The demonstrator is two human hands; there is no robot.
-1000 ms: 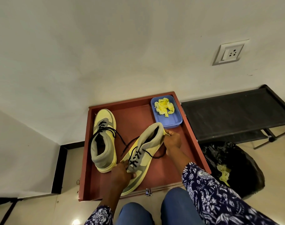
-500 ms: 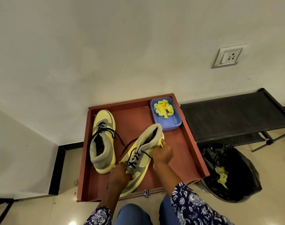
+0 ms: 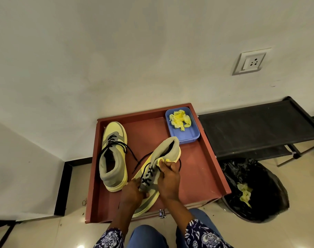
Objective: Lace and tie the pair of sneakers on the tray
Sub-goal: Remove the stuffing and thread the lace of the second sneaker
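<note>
Sneakers sit on a reddish-brown tray [image 3: 206, 167] on the floor against a pale wall. One sneaker [image 3: 113, 154], yellow and grey, rests flat on the left part of the tray with its toe toward the wall and its black laces [image 3: 117, 145] loosely threaded, the ends trailing to the right across the tray floor. The second sneaker [image 3: 163, 158] is tilted up near the front of the tray, heel raised toward the wall and toe pointing at the person. The left hand [image 3: 133, 192] grips it at the toe end, fingers curled round the front of the shoe. The right hand [image 3: 169, 178] is against the shoe's side by the ankle, its fingers curled and pinching a small crumpled yellow piece of paper [image 3: 162, 160] just at the collar. That shoe's black lace [image 3: 148, 176] is crossed through the lower eyelets, with a loose loop hanging beside the right hand.

In the tray's far right corner stands a small blue dish [image 3: 192, 136] holding more crumpled yellow paper [image 3: 180, 119]. To the right of the tray are a low black rack [image 3: 256, 127] and a bin lined with a black bag [image 3: 252, 190], with yellow scraps inside.
</note>
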